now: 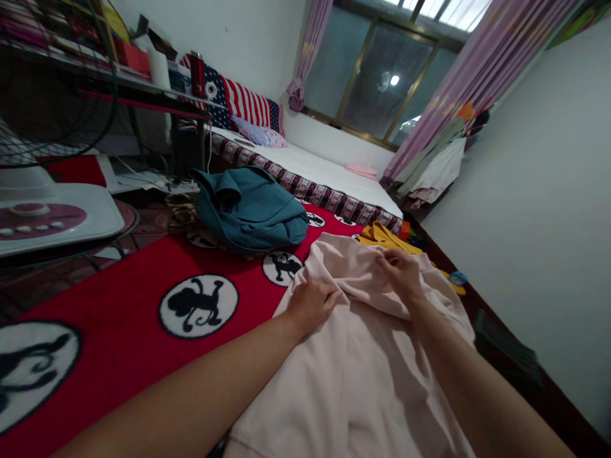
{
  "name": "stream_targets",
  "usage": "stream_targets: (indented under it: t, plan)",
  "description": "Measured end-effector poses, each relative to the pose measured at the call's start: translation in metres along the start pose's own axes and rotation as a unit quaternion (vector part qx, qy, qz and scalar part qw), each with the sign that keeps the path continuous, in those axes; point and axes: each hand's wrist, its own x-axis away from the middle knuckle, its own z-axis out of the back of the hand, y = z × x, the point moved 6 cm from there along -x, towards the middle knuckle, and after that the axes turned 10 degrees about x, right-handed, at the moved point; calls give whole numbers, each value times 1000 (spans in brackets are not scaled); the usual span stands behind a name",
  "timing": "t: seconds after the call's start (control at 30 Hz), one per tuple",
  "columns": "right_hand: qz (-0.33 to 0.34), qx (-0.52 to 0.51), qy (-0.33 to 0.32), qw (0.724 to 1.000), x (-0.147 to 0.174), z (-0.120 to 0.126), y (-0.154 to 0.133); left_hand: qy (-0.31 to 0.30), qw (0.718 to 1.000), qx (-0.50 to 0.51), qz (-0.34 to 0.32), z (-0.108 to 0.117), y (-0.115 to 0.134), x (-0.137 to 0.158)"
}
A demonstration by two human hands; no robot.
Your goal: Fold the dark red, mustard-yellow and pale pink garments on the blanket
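Observation:
A pale pink garment point(344, 375) lies spread over the red blanket in front of me, with folds across its upper part. My left hand point(312, 305) rests on its left side, fingers curled closed on the cloth. My right hand point(400, 270) pinches a fold of the same fabric near the upper right. Just beyond the garment is a mustard-yellow cloth point(382, 235), partly covered by it. What kind of garment the pink one is, I cannot tell.
The red blanket point(128, 305) has black monkey prints in white circles. A teal bag or folded cloth point(252, 210) sits on it at the back left. A fan point(52, 210) stands at left, near a cluttered shelf point(143, 89). Behind are a white-topped bed point(315, 156) and hanging clothes point(436, 172).

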Motion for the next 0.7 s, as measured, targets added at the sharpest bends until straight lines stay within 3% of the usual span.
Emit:
stream_targets:
  t: [0.07, 0.17, 0.23, 0.3, 0.37, 0.43, 0.53, 0.7]
  plan:
    - [-69, 74, 33, 994, -3, 18, 21, -2, 1000, 0, 3, 0, 0, 0]
    - [-118, 232, -57, 964, -4, 19, 37, -2, 1000, -7, 15, 0, 0, 1]
    - [-113, 287, -75, 948, -11, 16, 30, 0, 1000, -1, 22, 0, 1, 1]
    - [-93, 304, -34, 947, -24, 12, 9, 13, 1000, 13, 23, 4, 2, 0]
    - [-59, 258, -13, 964, -37, -2, -18, 51, 998, 20, 31, 15, 0, -3]
    - [-47, 142, -46, 988, -47, -27, -40, 114, 992, 8, 54, 31, -7, -8]
    - [-85, -4, -112, 990, -48, -69, -59, 187, 977, -19, 98, 52, -26, -13]
    - [-134, -58, -173, 974, -38, -115, -69, 144, 973, -1, 183, 56, -57, -19]
